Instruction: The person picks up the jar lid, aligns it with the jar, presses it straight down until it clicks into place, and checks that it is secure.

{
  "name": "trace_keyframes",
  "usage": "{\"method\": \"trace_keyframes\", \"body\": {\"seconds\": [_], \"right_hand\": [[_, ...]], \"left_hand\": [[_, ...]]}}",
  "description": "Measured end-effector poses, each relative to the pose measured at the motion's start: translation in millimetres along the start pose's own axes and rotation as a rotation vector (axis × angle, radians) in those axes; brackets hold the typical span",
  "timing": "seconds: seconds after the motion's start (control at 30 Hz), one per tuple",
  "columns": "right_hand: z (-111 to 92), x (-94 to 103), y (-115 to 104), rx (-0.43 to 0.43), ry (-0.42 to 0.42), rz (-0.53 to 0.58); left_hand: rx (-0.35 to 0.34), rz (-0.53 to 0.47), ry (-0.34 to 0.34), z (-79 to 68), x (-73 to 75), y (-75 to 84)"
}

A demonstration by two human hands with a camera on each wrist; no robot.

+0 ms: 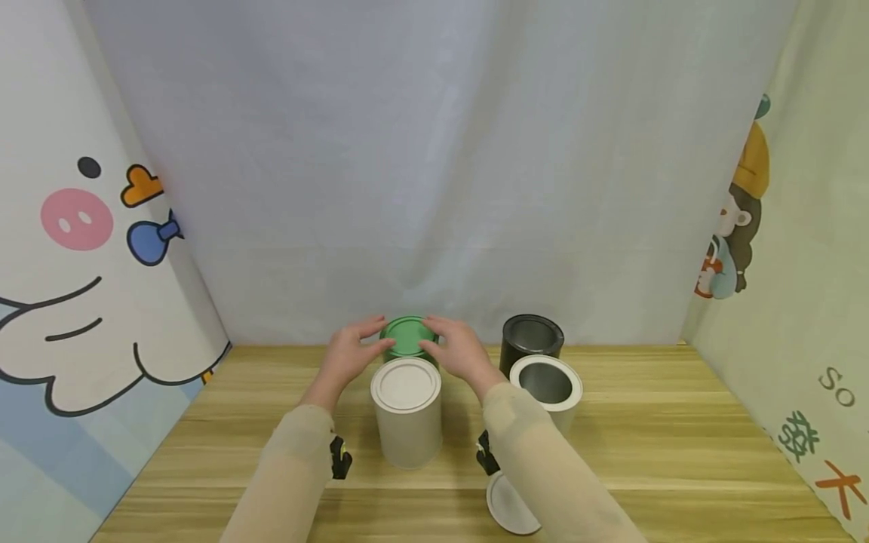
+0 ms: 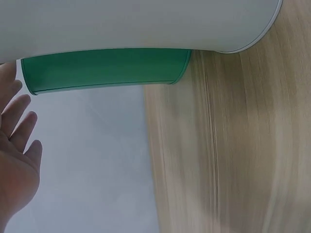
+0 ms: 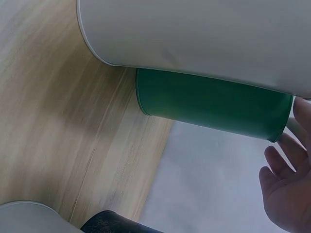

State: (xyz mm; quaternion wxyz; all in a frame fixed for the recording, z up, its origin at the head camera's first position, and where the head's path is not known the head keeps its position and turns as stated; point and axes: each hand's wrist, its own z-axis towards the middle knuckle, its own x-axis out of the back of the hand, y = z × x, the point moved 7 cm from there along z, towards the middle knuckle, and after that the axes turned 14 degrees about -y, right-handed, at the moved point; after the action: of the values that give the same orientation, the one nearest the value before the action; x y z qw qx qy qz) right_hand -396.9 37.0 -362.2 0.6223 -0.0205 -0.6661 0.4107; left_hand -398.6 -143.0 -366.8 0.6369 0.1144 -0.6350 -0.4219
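A green can [image 1: 408, 337] with a green lid stands at the back of the table, behind a white can [image 1: 409, 434] with its lid on. My left hand [image 1: 349, 351] is at the left edge of the green lid, thumb and fingers spread. On the opposite side, my right hand [image 1: 463, 350] reaches the lid's right edge in a similar pose. Both wrist views show the side of the green can [image 2: 107, 70] partly covered by the white can [image 3: 194, 39]. There the fingers are extended and loose near the green can's top; exact contact is hard to tell.
To the right stand an open black can [image 1: 504, 354] and, in front of it, an open white can [image 1: 573, 377]. A round white lid [image 1: 509, 509] lies on the wooden table [image 1: 679, 445] beneath the right forearm. A pale curtain [image 1: 434, 151] hangs behind.
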Motion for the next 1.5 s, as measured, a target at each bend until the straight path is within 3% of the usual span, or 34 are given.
{"method": "trace_keyframes", "body": {"seconds": [0.17, 0.33, 0.5, 0.83, 1.5], "right_hand": [[3, -1.3, -4, 0.017, -0.015, -0.051], [3, -5.0, -3, 0.006, -0.054, -0.034], [3, -6.2, 0, -0.018, -0.063, -0.011], [3, -8.2, 1, -0.032, -0.072, -0.006], [5, -5.8, 1, -0.071, -0.112, -0.093]], "left_hand": [[-0.015, 0.087, -0.045, 2.3, -1.8, 5.2], [0.036, 0.054, -0.091, 3.6, -4.4, 5.6], [0.071, 0.031, -0.099, 3.9, -5.3, 3.9], [0.061, 0.071, -0.116, 5.8, -5.5, 3.6], [0.072, 0.162, -0.190, 11.4, -7.0, 3.3]]}}
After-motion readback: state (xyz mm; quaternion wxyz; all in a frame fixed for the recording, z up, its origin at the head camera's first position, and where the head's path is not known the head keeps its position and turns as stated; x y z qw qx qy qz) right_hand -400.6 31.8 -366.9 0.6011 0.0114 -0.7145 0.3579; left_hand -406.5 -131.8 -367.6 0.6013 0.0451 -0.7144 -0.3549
